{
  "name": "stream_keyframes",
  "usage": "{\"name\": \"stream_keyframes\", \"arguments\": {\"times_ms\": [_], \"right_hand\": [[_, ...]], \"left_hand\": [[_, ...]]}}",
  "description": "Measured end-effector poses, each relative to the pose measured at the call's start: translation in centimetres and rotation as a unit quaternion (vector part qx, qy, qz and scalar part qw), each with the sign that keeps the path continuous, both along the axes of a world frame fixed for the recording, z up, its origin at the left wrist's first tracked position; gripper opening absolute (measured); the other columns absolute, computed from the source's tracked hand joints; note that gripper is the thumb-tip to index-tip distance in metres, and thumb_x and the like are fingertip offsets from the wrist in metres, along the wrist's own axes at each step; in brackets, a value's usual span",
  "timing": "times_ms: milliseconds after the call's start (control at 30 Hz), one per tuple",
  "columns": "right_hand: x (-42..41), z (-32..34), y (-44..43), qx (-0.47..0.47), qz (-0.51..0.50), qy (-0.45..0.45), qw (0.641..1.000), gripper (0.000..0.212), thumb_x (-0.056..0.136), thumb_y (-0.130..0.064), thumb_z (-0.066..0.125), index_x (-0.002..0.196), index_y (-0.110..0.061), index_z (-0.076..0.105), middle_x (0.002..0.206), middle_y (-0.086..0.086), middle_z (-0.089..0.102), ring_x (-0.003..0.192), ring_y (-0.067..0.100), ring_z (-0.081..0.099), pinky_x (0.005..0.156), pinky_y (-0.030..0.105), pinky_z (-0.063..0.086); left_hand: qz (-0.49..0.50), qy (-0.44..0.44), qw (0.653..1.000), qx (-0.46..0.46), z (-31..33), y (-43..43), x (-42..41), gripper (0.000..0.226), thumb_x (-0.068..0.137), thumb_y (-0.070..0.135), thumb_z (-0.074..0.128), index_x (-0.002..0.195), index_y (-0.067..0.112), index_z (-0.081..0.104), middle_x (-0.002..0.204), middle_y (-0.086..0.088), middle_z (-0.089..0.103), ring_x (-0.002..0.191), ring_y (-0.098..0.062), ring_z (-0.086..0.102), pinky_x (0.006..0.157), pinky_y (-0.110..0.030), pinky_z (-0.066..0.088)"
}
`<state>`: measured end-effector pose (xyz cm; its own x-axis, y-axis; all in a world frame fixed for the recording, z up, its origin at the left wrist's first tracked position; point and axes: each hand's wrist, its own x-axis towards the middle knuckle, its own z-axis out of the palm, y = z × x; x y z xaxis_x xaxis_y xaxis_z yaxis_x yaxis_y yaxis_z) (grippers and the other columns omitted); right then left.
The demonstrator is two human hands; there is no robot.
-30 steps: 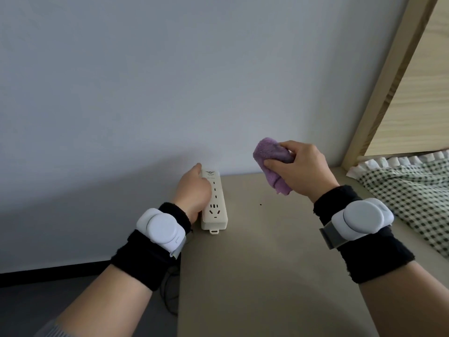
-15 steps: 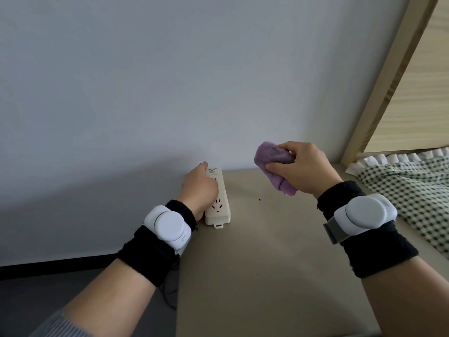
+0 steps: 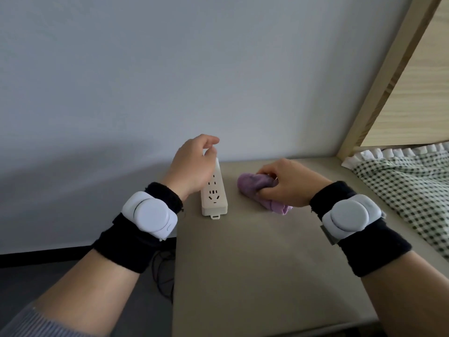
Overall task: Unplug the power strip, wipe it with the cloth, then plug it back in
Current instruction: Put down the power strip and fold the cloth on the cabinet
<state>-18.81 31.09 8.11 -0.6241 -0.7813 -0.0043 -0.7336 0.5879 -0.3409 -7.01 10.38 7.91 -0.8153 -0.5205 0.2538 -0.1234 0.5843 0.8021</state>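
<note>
Right hand (image 3: pixel 289 184) fingers closed around the purple cloth (image 3: pixel 257 188) resting mid-table, left hand (image 3: pixel 193 166) loosely curled over the power strip (image 3: pixel 214 190) at the table's (image 3: pixel 267 276) far left edge, near half bare

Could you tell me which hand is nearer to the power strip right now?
Left. The left hand rests against the power strip; the right hand holds the purple cloth to its right.

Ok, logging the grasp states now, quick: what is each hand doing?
Left hand: open, fingers loosely curled above the far end of the power strip, gripping nothing.
Right hand: closed on the purple cloth, which rests on the table.
</note>
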Motion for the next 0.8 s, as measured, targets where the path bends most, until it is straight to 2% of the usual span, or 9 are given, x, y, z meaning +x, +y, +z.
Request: {"name": "stream_keyframes", "arguments": {"times_ms": [67, 167, 233, 333, 400, 533, 633, 700, 800], "right_hand": [[-0.3, -0.7, -0.2, -0.034, -0.03, 0.046, 0.998, 0.011, 0.079, -0.025, 0.067, 0.085, -0.018, 0.072, 0.068, 0.001, 0.071, 0.066, 0.024, 0.066, 0.056, 0.029, 0.045], [-1.4, -1.2, -0.6, -0.059, -0.117, 0.104, 0.986, 0.011, 0.086, -0.022, 0.064, 0.083, -0.012, 0.067, 0.074, 0.003, 0.064, 0.075, 0.03, 0.057, 0.065, 0.031, 0.038], [-1.9, -1.3, -0.6, -0.059, -0.133, 0.084, 0.986, 0.014, 0.087, -0.022, 0.063, 0.077, -0.011, 0.064, 0.072, 0.004, 0.064, 0.073, 0.03, 0.059, 0.063, 0.029, 0.04], [-1.4, -1.0, -0.5, -0.041, -0.081, 0.003, 0.996, 0.025, 0.082, -0.028, 0.067, 0.066, -0.013, 0.056, 0.056, -0.004, 0.055, 0.054, 0.015, 0.051, 0.044, 0.019, 0.037], [-0.7, -1.0, -0.7, -0.015, -0.032, -0.033, 0.999, 0.026, 0.078, -0.035, 0.069, 0.069, -0.013, 0.059, 0.054, -0.008, 0.053, 0.051, 0.009, 0.046, 0.044, 0.018, 0.039], [-1.0, -0.7, -1.1, -0.022, -0.046, -0.023, 0.998, 0.014, 0.078, -0.032, 0.072, 0.075, -0.02, 0.068, 0.062, -0.003, 0.07, 0.056, 0.012, 0.064, 0.049, 0.022, 0.048], [-1.7, -0.4, -2.1, -0.039, -0.086, 0.048, 0.994, 0.019, 0.084, -0.03, 0.066, 0.071, -0.017, 0.062, 0.06, 0.002, 0.067, 0.065, 0.023, 0.067, 0.057, 0.027, 0.053], [-2.0, -0.3, -2.6, -0.044, -0.103, 0.048, 0.993, 0.022, 0.086, -0.028, 0.063, 0.068, -0.016, 0.059, 0.059, 0.003, 0.065, 0.066, 0.026, 0.067, 0.064, 0.032, 0.057], [-2.0, -0.5, -2.0, -0.016, -0.079, -0.022, 0.996, 0.026, 0.081, -0.03, 0.068, 0.061, -0.017, 0.058, 0.055, 0.0, 0.065, 0.052, 0.015, 0.064, 0.047, 0.023, 0.048]], "left_hand": [[-0.016, -0.01, 0.999, -0.026, 0.2, 0.4, 0.2, 0.033, 0.103, 0.026, 0.048, 0.133, 0.028, 0.063, 0.139, 0.01, 0.061, 0.125, -0.012, 0.056, 0.102, -0.027, 0.041], [-0.031, -0.017, 0.998, -0.06, 0.2, 0.7, 0.2, 0.031, 0.102, 0.03, 0.052, 0.13, 0.028, 0.066, 0.138, 0.009, 0.061, 0.127, -0.012, 0.054, 0.107, -0.03, 0.042], [-0.035, -0.018, 0.996, -0.077, 0.0, 0.8, 0.2, 0.03, 0.101, 0.032, 0.054, 0.127, 0.029, 0.067, 0.136, 0.009, 0.061, 0.126, -0.011, 0.054, 0.106, -0.03, 0.042], [-0.039, -0.014, 0.995, -0.085, -0.3, 0.9, -0.1, 0.028, 0.1, 0.033, 0.056, 0.125, 0.029, 0.069, 0.13, 0.012, 0.062, 0.115, -0.006, 0.053, 0.097, -0.023, 0.039], [-0.041, -0.01, 0.995, -0.088, -0.4, 0.9, -0.5, 0.027, 0.1, 0.033, 0.057, 0.123, 0.03, 0.07, 0.126, 0.015, 0.063, 0.113, -0.006, 0.053, 0.094, -0.022, 0.036], [-0.044, -0.011, 0.994, -0.101, -0.7, 1.5, -1.1, 0.024, 0.099, 0.034, 0.058, 0.118, 0.032, 0.071, 0.109, 0.027, 0.057, 0.112, -0.006, 0.053, 0.091, -0.022, 0.035], [-0.042, -0.017, 0.991, -0.122, -0.7, 1.8, -1.2, 0.023, 0.098, 0.037, 0.058, 0.116, 0.034, 0.071, 0.126, 0.015, 0.065, 0.12, -0.013, 0.056, 0.091, -0.023, 0.035], [-0.042, -0.027, 0.99, -0.135, -0.8, 1.9, -1.1, 0.022, 0.098, 0.039, 0.057, 0.115, 0.036, 0.07, 0.13, 0.008, 0.064, 0.124, -0.017, 0.054, 0.092, -0.025, 0.036], [-0.036, -0.036, 0.987, -0.153, -1.0, 1.9, -1.1, 0.02, 0.097, 0.042, 0.057, 0.113, 0.038, 0.069, 0.128, 0.006, 0.062, 0.126, -0.02, 0.052, 0.095, -0.033, 0.042]]}}
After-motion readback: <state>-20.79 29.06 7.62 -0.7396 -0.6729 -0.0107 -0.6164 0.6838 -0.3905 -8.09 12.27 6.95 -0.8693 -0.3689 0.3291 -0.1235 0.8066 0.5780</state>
